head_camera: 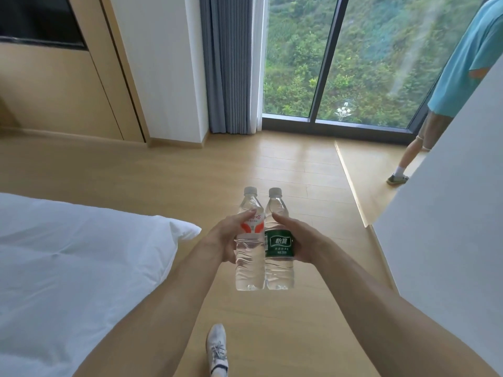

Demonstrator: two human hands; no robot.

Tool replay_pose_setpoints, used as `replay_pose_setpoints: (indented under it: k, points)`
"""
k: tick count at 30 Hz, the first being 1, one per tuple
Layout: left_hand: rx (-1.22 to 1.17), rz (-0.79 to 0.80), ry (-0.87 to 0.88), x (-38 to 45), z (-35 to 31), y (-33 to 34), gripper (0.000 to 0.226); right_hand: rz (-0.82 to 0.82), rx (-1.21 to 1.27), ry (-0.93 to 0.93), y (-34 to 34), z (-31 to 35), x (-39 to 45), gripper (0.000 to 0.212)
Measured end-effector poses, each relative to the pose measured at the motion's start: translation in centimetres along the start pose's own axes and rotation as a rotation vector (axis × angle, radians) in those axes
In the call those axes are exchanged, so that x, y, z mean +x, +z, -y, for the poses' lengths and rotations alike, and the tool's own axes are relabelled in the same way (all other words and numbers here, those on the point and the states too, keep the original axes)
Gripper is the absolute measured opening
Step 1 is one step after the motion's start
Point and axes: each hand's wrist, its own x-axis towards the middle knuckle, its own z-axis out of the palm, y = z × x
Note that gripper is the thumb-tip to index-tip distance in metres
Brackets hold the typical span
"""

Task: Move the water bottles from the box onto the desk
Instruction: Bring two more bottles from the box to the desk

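White bed [68,262] sat at left. Left hand [223,238] gripped red-label bottle [250,240] at mid-body, right hand [296,240] gripped green-label bottle [279,246], both upright, touching, carried over wood floor [285,164]. Full, so prob hefty; thin plastic flexes, mid-body hold looks safest. Box & desk not in view. Window [353,58] ahead, 2nd person [468,63] far right.

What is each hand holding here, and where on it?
The left hand holds the red-labelled bottle around its label; the right hand holds the green-labelled bottle around its label. Both are upright, side by side.
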Motion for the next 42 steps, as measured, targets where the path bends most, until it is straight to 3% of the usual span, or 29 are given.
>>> replay_pose_setpoints:
  k: [8, 13, 18, 30, 42]
  points:
    - [0.046, -0.071, -0.024, 9.3, -12.8, -5.8, 0.058, -0.073, -0.025, -0.019, 1.9, 10.0, 13.1, 0.064]
    - [0.206, -0.175, -0.018, 13.4, -20.0, -9.8, 0.063, -0.050, -0.038, -0.022, 3.9, 15.4, 19.8, 0.063]
    - [0.163, -0.192, -0.014, 17.0, -24.7, -13.2, 0.061, -0.017, -0.060, 0.001, 5.6, 19.7, 25.4, 0.059]
    - [-0.038, -0.268, 0.033, 25.4, -35.2, -20.6, 0.040, 0.196, -0.140, 0.058, 8.2, 29.6, 42.5, 0.061]
    - [-0.208, -0.498, 0.056, 36.1, -49.4, -26.8, 0.059, 0.413, -0.299, 0.179, 10.8, 44.2, 61.8, 0.062]
